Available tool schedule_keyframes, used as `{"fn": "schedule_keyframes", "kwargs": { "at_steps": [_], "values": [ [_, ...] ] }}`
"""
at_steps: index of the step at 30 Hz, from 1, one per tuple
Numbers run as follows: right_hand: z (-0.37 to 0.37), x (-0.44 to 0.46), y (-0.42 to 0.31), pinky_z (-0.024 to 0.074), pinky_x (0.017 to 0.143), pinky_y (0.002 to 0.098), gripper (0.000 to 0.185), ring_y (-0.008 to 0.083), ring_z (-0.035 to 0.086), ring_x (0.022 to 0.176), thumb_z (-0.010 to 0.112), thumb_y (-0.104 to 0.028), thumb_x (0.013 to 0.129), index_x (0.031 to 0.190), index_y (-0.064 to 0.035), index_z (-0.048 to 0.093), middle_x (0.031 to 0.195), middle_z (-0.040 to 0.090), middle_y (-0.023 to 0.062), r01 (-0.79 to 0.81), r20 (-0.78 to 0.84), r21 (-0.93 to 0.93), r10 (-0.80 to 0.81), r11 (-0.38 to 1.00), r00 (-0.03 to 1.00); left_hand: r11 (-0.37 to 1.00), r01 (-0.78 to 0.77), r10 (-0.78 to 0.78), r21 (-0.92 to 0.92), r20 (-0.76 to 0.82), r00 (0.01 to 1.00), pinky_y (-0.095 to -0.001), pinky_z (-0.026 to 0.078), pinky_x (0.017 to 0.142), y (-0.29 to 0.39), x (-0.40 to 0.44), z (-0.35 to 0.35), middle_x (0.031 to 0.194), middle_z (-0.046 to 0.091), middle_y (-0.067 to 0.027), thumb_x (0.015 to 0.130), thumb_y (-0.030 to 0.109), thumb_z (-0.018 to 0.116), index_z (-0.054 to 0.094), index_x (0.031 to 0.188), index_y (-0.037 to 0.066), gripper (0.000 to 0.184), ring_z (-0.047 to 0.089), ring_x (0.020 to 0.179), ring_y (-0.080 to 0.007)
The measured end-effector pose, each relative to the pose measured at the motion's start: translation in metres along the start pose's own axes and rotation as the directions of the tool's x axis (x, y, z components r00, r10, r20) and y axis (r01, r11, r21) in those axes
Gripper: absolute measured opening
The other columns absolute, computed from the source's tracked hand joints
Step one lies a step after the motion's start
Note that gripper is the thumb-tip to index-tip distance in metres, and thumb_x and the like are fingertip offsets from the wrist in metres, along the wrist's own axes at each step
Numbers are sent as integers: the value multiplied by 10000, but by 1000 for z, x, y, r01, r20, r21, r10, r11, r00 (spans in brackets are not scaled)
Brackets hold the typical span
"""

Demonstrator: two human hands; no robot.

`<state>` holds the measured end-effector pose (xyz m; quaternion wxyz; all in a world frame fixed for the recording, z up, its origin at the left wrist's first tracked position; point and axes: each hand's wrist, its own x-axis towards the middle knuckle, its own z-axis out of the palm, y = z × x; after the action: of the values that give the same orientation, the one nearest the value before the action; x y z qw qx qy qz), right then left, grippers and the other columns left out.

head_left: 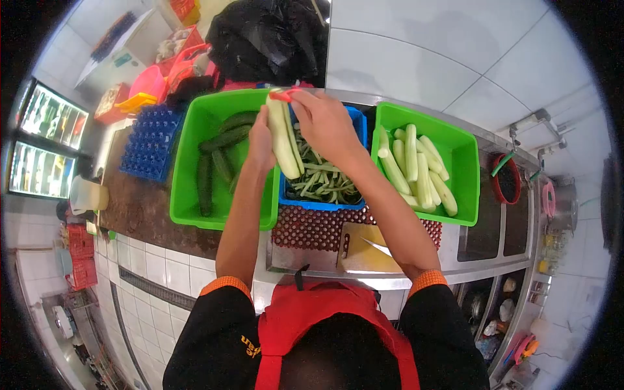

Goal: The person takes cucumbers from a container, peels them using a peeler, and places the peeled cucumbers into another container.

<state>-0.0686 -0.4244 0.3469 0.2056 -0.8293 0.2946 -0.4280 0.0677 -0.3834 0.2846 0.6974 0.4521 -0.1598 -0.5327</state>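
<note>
My left hand is wrapped round a long, mostly peeled cucumber, which is pale with a green strip along one side. A red peeler is gripped in my right hand, at the cucumber's far end. Beneath both hands is a blue crate with many green peel strips in it. To the left, a green bin contains several dark unpeeled cucumbers. The green bin on the right holds several pale peeled cucumbers.
Nearer my body, a knife lies on a cutting board over a red perforated mat. A blue egg tray is at the left. A sink and red bowl are at the right; a black bag lies beyond.
</note>
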Motion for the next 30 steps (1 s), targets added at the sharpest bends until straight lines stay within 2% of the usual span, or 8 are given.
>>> {"fn": "schedule_keyframes", "kwargs": {
  "at_steps": [6,10,13,17,19,23,29,30],
  "values": [
    [3,-49,-15,466,601,464,167,375,579,677,555,-155,887,1022,-75,613,753,566,167,-4,201,-63,17,998,980,984,-69,49,-163,-124,991,-428,496,829,4,21,-23,1089,569,-105,994,468,302,473,1213,32,517,581,952,-253],
    [-11,-112,-14,471,559,455,171,366,586,662,574,-146,877,1029,-78,614,765,565,154,-85,316,-61,100,995,944,968,-143,75,-204,-309,948,-468,491,820,1,31,-56,1025,573,-131,988,498,279,479,1193,38,542,574,916,-287],
    [-21,-119,-8,469,562,433,166,355,590,661,590,-117,868,1022,-67,623,763,568,156,-144,378,-144,189,979,906,963,-78,41,-256,-149,988,-455,512,735,7,28,-62,927,577,-113,992,483,226,506,1105,52,527,575,796,-291],
    [-27,-74,-16,474,581,442,166,361,586,661,566,-151,875,1010,-75,624,757,572,162,-147,175,34,139,989,975,971,7,32,-239,159,987,-451,509,773,5,16,-51,959,577,-121,990,499,231,501,1136,41,551,582,838,-281],
    [-18,-51,-15,489,589,462,176,377,592,680,543,-197,885,1014,-103,616,766,575,163,-125,134,60,116,990,984,994,-44,45,-96,12,999,-446,500,840,-1,3,-25,1039,585,-142,987,517,237,490,1190,31,584,592,926,-279],
    [3,-38,-11,450,619,424,163,345,576,701,583,-112,873,994,-16,636,751,583,173,-45,-4,76,45,996,999,988,-68,87,-138,139,987,-436,475,922,-8,-6,-12,1134,592,-158,981,535,239,486,1233,34,613,591,1031,-279],
    [-29,-97,-16,456,597,355,175,273,587,671,604,-96,868,1011,0,633,826,616,166,-149,306,177,89,973,948,975,-195,188,-105,-68,980,-351,500,725,-2,6,-52,1036,612,-115,986,526,252,527,1139,46,575,573,792,-216],
    [-36,-98,-21,456,597,355,175,273,587,671,604,-96,868,1011,0,633,826,616,166,-141,308,188,78,972,948,955,-121,98,-271,-97,991,-377,496,722,1,2,-52,1002,607,-97,978,548,231,529,1133,63,590,565,780,-227]
  ]
}}
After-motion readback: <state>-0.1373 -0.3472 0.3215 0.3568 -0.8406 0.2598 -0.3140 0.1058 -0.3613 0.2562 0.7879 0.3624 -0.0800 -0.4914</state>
